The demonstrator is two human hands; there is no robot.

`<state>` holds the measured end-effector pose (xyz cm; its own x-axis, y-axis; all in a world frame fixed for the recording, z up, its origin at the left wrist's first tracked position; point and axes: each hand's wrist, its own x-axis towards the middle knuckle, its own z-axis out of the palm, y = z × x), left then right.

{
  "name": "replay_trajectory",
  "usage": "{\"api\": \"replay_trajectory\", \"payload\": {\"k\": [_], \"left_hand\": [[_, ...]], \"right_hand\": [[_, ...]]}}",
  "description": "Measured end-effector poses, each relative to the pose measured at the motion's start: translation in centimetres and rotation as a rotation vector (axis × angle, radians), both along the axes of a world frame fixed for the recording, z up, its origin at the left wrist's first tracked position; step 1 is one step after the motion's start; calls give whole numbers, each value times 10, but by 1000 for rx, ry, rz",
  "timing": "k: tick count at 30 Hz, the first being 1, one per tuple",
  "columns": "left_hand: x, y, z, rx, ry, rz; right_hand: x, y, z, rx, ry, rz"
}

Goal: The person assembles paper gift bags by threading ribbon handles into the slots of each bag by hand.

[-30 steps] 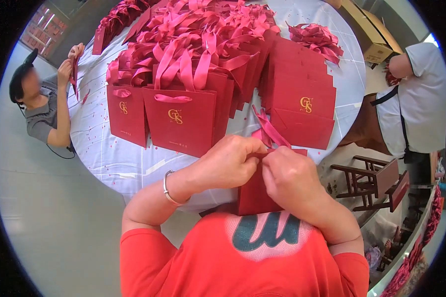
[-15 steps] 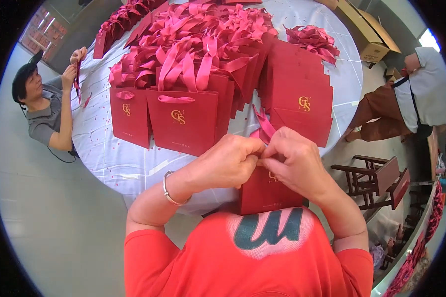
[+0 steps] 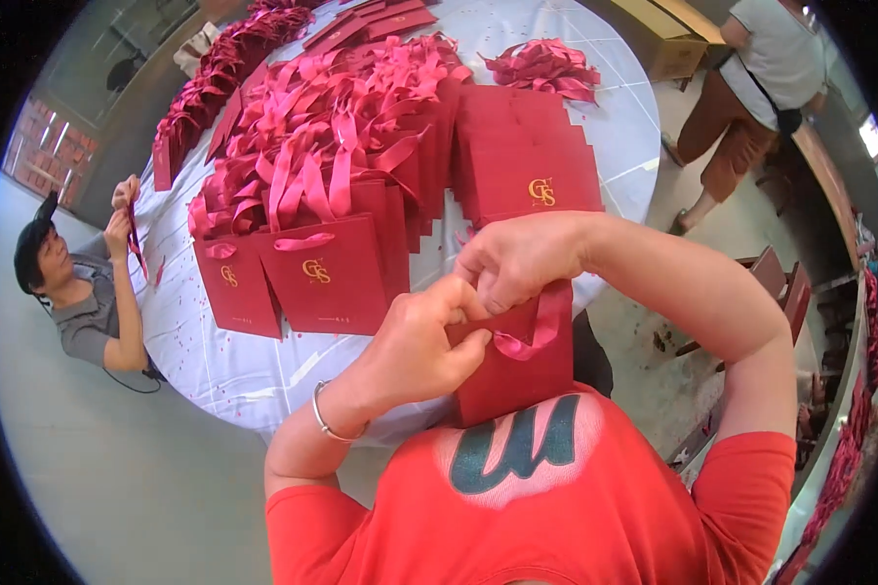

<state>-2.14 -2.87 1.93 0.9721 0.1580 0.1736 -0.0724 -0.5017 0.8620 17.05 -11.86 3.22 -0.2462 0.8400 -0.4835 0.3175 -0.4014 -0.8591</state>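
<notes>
A red paper gift bag [image 3: 517, 380] stands upright close against my shirt, partly covered by my hands. A pink-red ribbon handle [image 3: 541, 336] loops over its front. At the bag's top edge, the fingers of my left hand [image 3: 424, 336] are closed in a pinch, thumb toward the ribbon. Reaching over from the right, my right hand [image 3: 527, 253] is bent down with its fingertips pressed together against the left ones. Whatever lies between the fingertips is hidden. A bit of ribbon [image 3: 465, 235] shows just beyond the right fingers.
Beyond my hands, ribboned red bags [image 3: 327, 278] crowd the white-covered round table [image 3: 254, 390], beside stacked flat bags [image 3: 527, 156] and a ribbon pile [image 3: 546, 70]. A person [image 3: 88, 292] handles ribbon at left; another person [image 3: 751, 107] stands at right near a cardboard box [image 3: 658, 39].
My right hand has swung up and over the bag, its elbow outward. My left hand has turned and shifted slightly left. The ribbon loop on the bag now shows. My view has moved right.
</notes>
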Motion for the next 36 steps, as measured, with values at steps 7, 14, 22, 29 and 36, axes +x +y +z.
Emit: {"api": "replay_trajectory", "payload": {"k": [7,14,22,29,36], "left_hand": [[-3,4,6,-40,76,-37],[-2,-3,10,-99,113,-136],[0,-2,6,-143,153,-177],[3,1,5,-90,126,-138],[-2,19,16,178,70,46]], "right_hand": [[-14,-14,2,-90,198,-317],[-6,-9,-10,308,71,-659],[16,6,-28,675,-421,-875],[4,-19,-22,763,-656,-924],[-18,-100,-20,433,-669,-922]]}}
